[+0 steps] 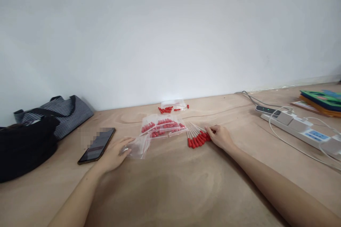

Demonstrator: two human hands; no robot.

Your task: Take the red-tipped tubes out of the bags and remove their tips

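My left hand (115,153) rests on the wooden table (170,184) and pinches an empty clear zip bag (140,146). My right hand (220,136) lies beside a row of several thin clear droppers with red bulbs (196,136), its fingertips touching the red bulbs at the row's right end. Just behind the empty bag lie clear bags filled with red bulbs (162,127). Farther back, near the wall, sits another clear bag with loose red bulbs (172,107) spilled around it.
A dark phone (97,145) lies left of my left hand. A black bag (23,145) and a striped bag (62,113) sit at the far left. A white power strip (301,129) with plugs and cables runs along the right, with coloured folders (321,101) behind it.
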